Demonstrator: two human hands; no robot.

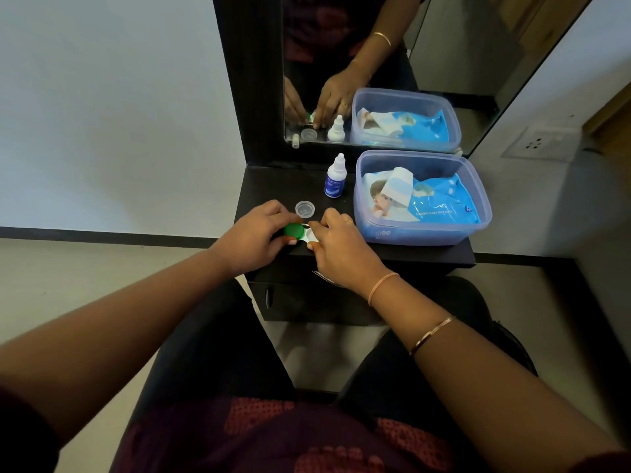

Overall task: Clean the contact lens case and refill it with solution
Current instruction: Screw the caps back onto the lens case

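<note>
A white contact lens case lies near the front left edge of the black dresser top. Its left well carries a green cap, and my left hand grips that cap with thumb and fingers. My right hand holds the case's right side, whose well has no cap on it. A clear loose cap rests just behind the case. The small white solution bottle with a blue label stands upright farther back, its top closed.
A clear plastic tub with a blue pack of baby wipes fills the right of the dresser top. A mirror rises behind. Below the top is a drawer front, with my knees under it.
</note>
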